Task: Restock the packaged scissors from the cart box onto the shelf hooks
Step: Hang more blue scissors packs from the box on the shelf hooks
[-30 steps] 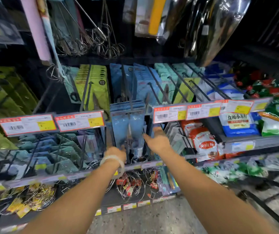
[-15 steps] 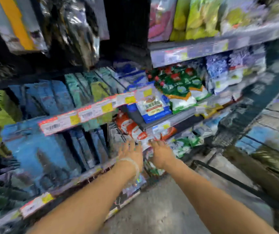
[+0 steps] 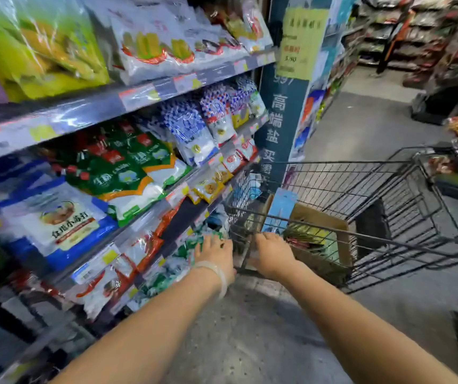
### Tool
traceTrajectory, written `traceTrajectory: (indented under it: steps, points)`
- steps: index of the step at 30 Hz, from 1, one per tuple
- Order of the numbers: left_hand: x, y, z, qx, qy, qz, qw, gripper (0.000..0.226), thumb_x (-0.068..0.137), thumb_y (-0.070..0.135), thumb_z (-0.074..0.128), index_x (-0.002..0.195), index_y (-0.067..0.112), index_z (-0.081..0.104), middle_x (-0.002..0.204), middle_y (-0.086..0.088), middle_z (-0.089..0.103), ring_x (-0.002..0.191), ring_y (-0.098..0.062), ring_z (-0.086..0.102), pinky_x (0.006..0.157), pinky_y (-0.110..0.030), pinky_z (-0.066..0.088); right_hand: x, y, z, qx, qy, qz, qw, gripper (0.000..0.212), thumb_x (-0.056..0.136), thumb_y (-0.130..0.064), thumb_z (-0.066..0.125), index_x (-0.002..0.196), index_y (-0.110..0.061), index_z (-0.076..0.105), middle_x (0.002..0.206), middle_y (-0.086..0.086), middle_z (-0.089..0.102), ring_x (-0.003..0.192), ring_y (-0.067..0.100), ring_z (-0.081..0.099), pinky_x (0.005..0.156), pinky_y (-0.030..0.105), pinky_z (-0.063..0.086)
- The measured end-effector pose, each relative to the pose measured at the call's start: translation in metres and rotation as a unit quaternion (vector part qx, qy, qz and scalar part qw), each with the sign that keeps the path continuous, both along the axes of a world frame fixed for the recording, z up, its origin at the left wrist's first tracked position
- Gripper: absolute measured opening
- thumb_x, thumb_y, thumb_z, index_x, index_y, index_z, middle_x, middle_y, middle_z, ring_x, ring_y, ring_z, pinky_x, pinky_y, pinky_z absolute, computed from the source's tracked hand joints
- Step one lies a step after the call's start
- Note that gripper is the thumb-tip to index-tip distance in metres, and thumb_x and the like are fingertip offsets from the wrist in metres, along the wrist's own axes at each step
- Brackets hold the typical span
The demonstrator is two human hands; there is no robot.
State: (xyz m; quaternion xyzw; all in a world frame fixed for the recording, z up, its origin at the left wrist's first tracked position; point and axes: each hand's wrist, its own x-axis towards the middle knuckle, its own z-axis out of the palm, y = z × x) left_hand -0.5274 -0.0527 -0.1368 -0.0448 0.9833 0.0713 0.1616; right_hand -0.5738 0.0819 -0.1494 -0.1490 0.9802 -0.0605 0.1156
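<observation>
Both hands [image 3: 245, 254] at cart [image 3: 360, 234] — box [image 3: 319, 217] inside

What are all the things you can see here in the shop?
cart: one, dark wire, right of the shelves on the floor
box: one, brown cardboard, inside the cart
blue pack: one, light blue, upright in the box
shelves: several tiers, grey, left side
bags: many, green, blue, white and yellow, on the shelves
sign: one, yellow, on the dark post
floor: grey, speckled
left hand: one, bracelet on wrist, near the cart's corner; its grip is unclear
right hand: one, reaching over the cart rim toward the box
</observation>
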Motion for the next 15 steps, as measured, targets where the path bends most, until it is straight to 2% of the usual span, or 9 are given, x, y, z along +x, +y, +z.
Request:
traceTrajectory:
  steps: [7,15]
  points:
    - [-0.1,0.044,-0.018,-0.002,-0.024,-0.068,0.997,0.072,0.092,0.027,0.051,0.15,0.018,0.009,0.159,-0.01,0.001,0.147,-0.03,-0.003,0.119,-0.047,0.007,-0.073,0.044,-0.025,-0.009,-0.011,-0.063,0.998,0.045,0.087,-0.036,0.058,0.122,-0.011,0.046,0.128,0.013,0.05,0.122,0.032,0.044,0.1,0.04,0.04]
    - [-0.267,0.054,-0.031,-0.017,-0.023,-0.125,0.992,0.066,0.091,0.027,0.053,0.147,0.016,0.019,0.157,-0.011,0.007,0.146,-0.031,0.002,0.119,-0.047,0.012,-0.225,0.075,-0.032,-0.01,-0.027,-0.135,0.99,0.047,0.087,-0.033,0.057,0.126,-0.009,0.045,0.129,0.015,0.049,0.123,0.033,0.042,0.1,0.038,0.038]
